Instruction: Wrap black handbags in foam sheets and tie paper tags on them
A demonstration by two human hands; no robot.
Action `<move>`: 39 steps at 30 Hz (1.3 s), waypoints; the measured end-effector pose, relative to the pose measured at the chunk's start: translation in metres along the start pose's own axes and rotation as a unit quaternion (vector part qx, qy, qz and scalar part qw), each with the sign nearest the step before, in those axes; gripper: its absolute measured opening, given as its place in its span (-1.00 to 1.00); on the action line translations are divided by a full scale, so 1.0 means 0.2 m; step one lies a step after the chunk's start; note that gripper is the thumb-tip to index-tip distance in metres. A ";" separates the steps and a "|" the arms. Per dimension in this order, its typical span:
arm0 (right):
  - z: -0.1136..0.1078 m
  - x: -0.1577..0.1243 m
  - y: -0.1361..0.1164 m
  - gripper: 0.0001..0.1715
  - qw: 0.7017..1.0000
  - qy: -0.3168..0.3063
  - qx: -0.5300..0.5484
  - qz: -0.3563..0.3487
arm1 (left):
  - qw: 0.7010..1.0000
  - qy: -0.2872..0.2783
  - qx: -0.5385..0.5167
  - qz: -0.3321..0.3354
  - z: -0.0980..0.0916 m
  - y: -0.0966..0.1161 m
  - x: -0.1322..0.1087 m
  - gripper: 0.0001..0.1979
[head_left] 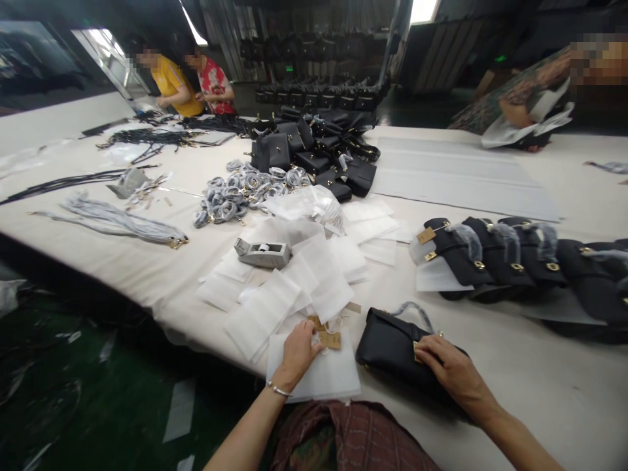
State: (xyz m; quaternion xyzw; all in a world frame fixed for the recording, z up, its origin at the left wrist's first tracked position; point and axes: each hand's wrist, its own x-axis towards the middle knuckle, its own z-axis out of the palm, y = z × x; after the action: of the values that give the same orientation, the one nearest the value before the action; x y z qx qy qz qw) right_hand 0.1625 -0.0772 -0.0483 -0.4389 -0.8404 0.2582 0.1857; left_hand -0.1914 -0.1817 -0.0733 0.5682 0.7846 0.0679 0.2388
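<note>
The right hand (pixel 447 366) pinches a small gold-toned piece (pixel 417 352) on the front of a black handbag (pixel 390 341) lying on the table (pixel 544 399); the left hand (pixel 298 353), fingers bent together, meets brown tags (pixel 330 340), its hold unclear.

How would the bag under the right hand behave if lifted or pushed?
The black bag probably holds its shape, its body looking full. Its wrapped handle likely flexes, being thin. Lying flat, the bag should hardly roll.
</note>
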 end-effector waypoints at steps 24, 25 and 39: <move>-0.15 0.10 -0.05 -0.80 0.984 -0.134 0.104 0.057 | 0.945 -0.093 -0.122 0.289 0.13 0.86 0.11 -0.90; -0.16 0.11 -0.05 -0.77 0.985 -0.147 0.085 0.032 | 0.945 -0.095 -0.115 0.290 0.14 0.86 0.11 -0.89; -0.19 0.20 -0.04 -0.67 0.974 -0.136 -0.055 -0.170 | 0.954 -0.104 -0.101 0.261 0.13 0.87 0.13 -0.82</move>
State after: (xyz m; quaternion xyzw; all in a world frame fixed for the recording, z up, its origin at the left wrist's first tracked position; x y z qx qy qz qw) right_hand 0.1562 -0.0369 -0.0107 -0.2598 -0.9331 0.2332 0.0861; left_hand -0.0360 -0.1024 -0.0382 0.7300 0.5688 0.1469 0.3492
